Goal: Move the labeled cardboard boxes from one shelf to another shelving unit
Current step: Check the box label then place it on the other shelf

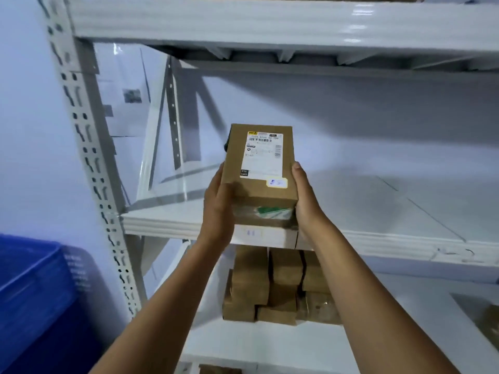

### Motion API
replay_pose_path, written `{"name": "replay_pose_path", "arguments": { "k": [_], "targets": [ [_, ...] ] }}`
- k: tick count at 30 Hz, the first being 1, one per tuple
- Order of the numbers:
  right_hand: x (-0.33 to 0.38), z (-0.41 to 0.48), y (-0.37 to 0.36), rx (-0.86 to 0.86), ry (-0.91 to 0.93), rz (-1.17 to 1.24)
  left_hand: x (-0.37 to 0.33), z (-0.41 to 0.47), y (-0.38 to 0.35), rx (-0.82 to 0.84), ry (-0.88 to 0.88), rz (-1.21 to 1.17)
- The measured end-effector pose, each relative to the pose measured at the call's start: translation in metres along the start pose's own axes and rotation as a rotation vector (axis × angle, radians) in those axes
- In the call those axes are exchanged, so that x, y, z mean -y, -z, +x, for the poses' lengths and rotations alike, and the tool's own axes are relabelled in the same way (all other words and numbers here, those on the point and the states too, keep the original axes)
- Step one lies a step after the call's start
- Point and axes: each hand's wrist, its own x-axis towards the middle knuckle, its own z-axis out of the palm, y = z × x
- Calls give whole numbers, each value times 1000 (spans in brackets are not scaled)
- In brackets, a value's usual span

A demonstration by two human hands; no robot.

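One labeled box up in two hands, right at the shelf edge.

On the left sat one blue crate beside the white shelving unit. The left hand clasped the cardboard box on its left side, the right hand clamped the other, one white label facing up, above the middle shelf's front lip. Below, a stack of brown boxes sat on the lower shelf; blur made the count uncertain.
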Motion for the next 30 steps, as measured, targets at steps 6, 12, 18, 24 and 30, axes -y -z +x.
{"name": "replay_pose_path", "arguments": {
  "k": [6,12,18,24,30],
  "targets": [
    [-18,22,-12,-10,-70,-4,9,11,16,-14,158,105],
    [-20,39,-5,-59,-121,-82,-2,19,18,8,270,240],
    [-18,38,0,-78,-145,-86,1,20,15,50,293,279],
    [-15,44,2,-56,-162,-79,-1,23,20,43,272,309],
    [-19,52,6,-1,-200,-65,4,24,21,60,288,299]
  ]
}}
